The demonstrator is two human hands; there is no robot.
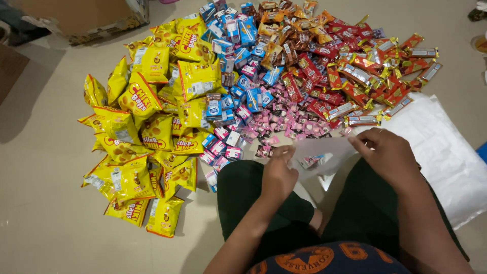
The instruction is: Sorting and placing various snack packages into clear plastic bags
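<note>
My left hand (277, 175) and my right hand (388, 155) hold the two sides of a small clear plastic bag (324, 155) over my lap. A small pink and blue packet (310, 161) shows through the bag. Just beyond the bag lie tiny pink candies (294, 122) on the floor. I sit cross-legged in dark green trousers (243, 187).
A wide heap of snacks covers the floor ahead: yellow puffed-snack bags (142, 127) at left, small blue and pink cartons (238, 61) in the middle, red and orange bars (355, 76) at right. A white sack (446, 152) lies at my right. A cardboard box (81, 15) stands far left.
</note>
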